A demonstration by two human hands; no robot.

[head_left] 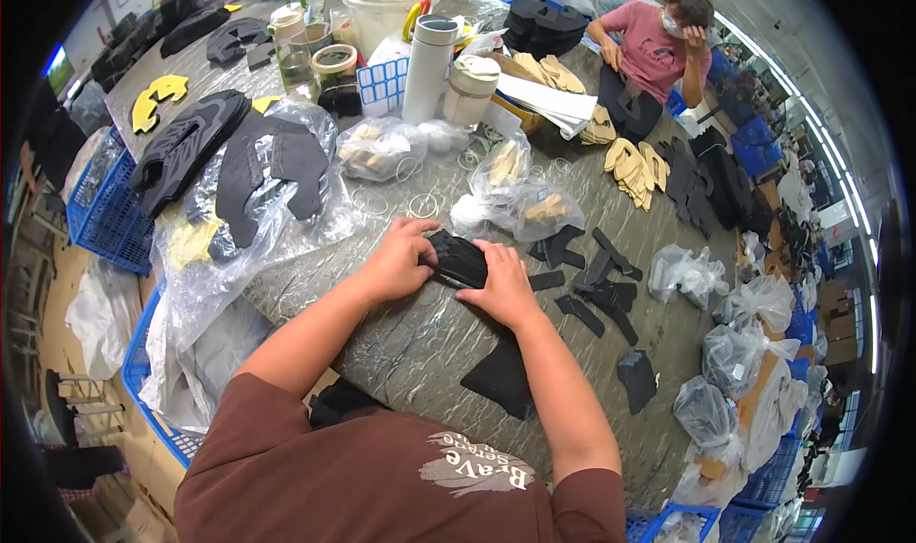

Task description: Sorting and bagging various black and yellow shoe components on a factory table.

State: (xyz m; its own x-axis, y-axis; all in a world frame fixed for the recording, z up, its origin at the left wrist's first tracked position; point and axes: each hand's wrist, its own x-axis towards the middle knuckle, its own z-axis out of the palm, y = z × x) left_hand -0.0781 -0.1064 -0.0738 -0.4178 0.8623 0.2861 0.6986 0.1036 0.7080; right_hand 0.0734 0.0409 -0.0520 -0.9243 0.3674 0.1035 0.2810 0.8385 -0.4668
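A stack of black cut pieces (456, 259) is gripped from both sides on the grey table (401, 338). My left hand (403, 259) closes on its left end, and my right hand (501, 281) holds its right end. The pieces' exact kind is partly hidden by my fingers. To the right of my right hand lie several loose black strips and cut pieces (606, 281). Under my right forearm sits a larger black piece (501, 376), and a small dark piece (636, 381) lies farther right.
Clear bags with beige pieces (530, 209) and rubber bands (422, 205) lie just beyond my hands. Behind stand a white tumbler (429, 66), a jar (336, 71) and a bucket (391, 4). Black shoe-shaped pieces (272, 166) lie left. A person (649, 52) sits across.
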